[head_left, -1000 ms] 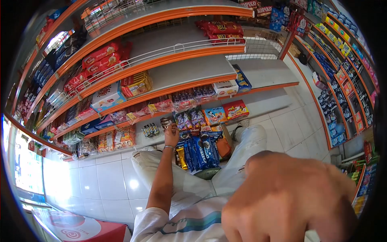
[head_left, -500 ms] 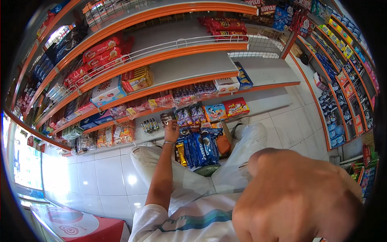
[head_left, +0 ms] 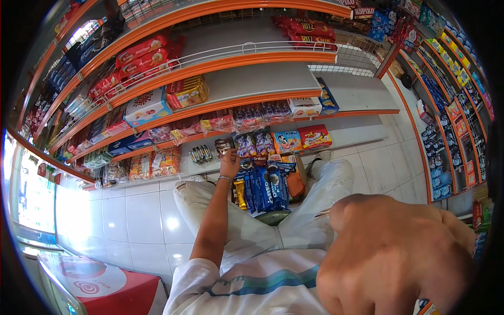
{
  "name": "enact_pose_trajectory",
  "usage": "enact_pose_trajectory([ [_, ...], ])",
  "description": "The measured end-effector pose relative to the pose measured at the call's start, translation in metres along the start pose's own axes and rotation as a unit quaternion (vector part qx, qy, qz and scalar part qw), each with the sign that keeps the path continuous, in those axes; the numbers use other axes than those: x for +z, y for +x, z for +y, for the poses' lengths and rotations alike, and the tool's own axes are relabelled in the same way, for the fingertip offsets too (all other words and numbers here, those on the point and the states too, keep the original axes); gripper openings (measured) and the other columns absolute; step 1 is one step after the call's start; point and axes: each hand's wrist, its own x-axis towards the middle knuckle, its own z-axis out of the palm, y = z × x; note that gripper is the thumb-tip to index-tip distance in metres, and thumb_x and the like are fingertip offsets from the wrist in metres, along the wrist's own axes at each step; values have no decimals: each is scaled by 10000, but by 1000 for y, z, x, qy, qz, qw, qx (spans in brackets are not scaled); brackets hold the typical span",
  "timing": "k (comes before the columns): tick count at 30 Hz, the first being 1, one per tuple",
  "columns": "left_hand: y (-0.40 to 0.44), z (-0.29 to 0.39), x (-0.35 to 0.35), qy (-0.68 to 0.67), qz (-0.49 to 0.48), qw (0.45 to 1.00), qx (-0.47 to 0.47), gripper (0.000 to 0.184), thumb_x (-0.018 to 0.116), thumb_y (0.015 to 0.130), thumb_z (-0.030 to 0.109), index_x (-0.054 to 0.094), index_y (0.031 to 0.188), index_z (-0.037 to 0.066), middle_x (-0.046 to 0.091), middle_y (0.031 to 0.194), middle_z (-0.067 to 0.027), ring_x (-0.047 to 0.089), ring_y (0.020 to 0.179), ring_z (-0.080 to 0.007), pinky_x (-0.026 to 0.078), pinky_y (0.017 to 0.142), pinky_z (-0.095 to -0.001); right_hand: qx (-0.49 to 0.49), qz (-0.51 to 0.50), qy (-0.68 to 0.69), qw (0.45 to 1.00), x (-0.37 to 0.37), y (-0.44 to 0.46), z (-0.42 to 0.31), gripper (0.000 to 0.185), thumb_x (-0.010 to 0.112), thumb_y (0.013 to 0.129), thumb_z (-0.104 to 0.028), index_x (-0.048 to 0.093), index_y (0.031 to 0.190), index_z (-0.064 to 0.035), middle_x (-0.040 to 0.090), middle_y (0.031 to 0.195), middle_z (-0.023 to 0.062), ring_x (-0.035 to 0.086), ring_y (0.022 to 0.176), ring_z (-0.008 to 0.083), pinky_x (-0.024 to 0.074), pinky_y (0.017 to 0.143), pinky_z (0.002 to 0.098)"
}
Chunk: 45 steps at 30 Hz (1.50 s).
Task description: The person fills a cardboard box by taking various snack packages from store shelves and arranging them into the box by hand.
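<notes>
My left hand (head_left: 229,165) reaches to the lowest shelf, its fingers closed at the near edge of some brown-wrapped snack packs (head_left: 224,145). Beside these packs lie small striped packets (head_left: 200,154) on the left and purple snack packs (head_left: 254,143) on the right. Close to the camera, my right hand (head_left: 391,254) is curled with its knuckles toward me; whatever its fingers may hold is hidden. Between my legs stands a carton (head_left: 301,181) filled with blue Oreo packs (head_left: 272,186), a yellow pack (head_left: 240,194) and an orange item (head_left: 296,185).
Orange-edged shelves (head_left: 220,64) rise in front with red Roma biscuit packs (head_left: 142,55), Ritz packs (head_left: 311,32) and snack boxes. A blue box (head_left: 287,141) and a red box (head_left: 315,136) sit low. More racks (head_left: 446,126) stand right; a red-and-white freezer (head_left: 105,283) is at lower left.
The view has shifted slightly, so the shelves appear farther right. My left hand stays at the brown packs, its fingers a little lower against them. My right hand remains curled near the camera.
</notes>
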Motion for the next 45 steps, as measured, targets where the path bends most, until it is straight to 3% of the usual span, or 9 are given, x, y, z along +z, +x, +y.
enact_pose_trajectory([
  [14, 4, -2, -2, 30, -12, 999, 2, 248, 563, 846, 91, 534, 1081, 15, 622, 861, -117, 654, 696, -231, 527, 627, -373, -3, 3, 37, 999, -19, 7, 27, 229, 505, 879, -242, 503, 1022, -63, 522, 549, 164, 415, 365, 221, 300, 352, 325],
  [23, 3, 0, 0, 20, -5, 1000, 16, 264, 575, 816, 54, 536, 1074, 10, 623, 844, -127, 659, 699, -235, 531, 629, -342, -5, 29, 45, 999, -31, -6, 14, 240, 514, 871, -235, 503, 1020, -48, 527, 551, 164, 420, 365, 219, 302, 351, 322],
  [29, 3, -4, 0, 30, -14, 999, 14, 281, 572, 826, 50, 532, 1099, -2, 621, 864, -124, 656, 718, -225, 536, 635, -326, -2, 45, 50, 998, -10, -100, -37, 248, 520, 865, -231, 502, 1019, -37, 530, 553, 163, 424, 366, 217, 303, 350, 320],
  [30, 4, -7, 2, 19, -14, 1000, 12, 283, 572, 828, 56, 532, 1102, -1, 621, 865, -123, 656, 720, -225, 535, 637, -331, -3, 49, 53, 997, -25, -56, -15, 249, 521, 864, -230, 502, 1019, -36, 531, 553, 163, 424, 366, 217, 303, 349, 320],
  [38, 4, 2, -4, 24, -16, 999, -16, 291, 578, 829, 70, 532, 1109, 3, 623, 871, -119, 652, 712, -229, 536, 644, -342, 5, 48, 75, 996, -28, -76, -21, 260, 529, 857, -225, 502, 1017, -22, 535, 555, 162, 429, 366, 214, 305, 348, 317],
  [41, 3, 8, -5, 1, -29, 999, -42, 289, 577, 831, 80, 527, 1105, 2, 627, 884, -129, 654, 704, -235, 537, 638, -349, 4, 62, 85, 994, -35, -201, -117, 264, 532, 854, -223, 502, 1016, -17, 536, 556, 162, 431, 366, 213, 306, 348, 316],
  [43, 2, -5, -1, 21, -23, 999, -21, 284, 576, 831, 75, 526, 1100, -1, 626, 883, -133, 652, 701, -237, 538, 637, -343, 4, 72, 88, 993, -29, -179, -93, 266, 534, 852, -221, 502, 1016, -13, 538, 557, 162, 432, 367, 213, 306, 348, 315],
  [44, 4, -9, 1, 40, -13, 999, 4, 279, 574, 830, 69, 525, 1094, -4, 625, 882, -136, 651, 698, -238, 539, 635, -338, 6, 75, 89, 993, -28, -88, -22, 268, 535, 851, -220, 502, 1016, -12, 538, 557, 162, 432, 367, 213, 307, 347, 315],
  [45, 6, -9, 1, 39, -15, 999, 5, 279, 574, 830, 69, 525, 1094, -4, 625, 882, -136, 651, 698, -238, 539, 635, -338, 6, 78, 88, 993, -20, -84, -64, 269, 536, 850, -220, 502, 1016, -10, 539, 557, 162, 433, 367, 212, 307, 347, 315],
])
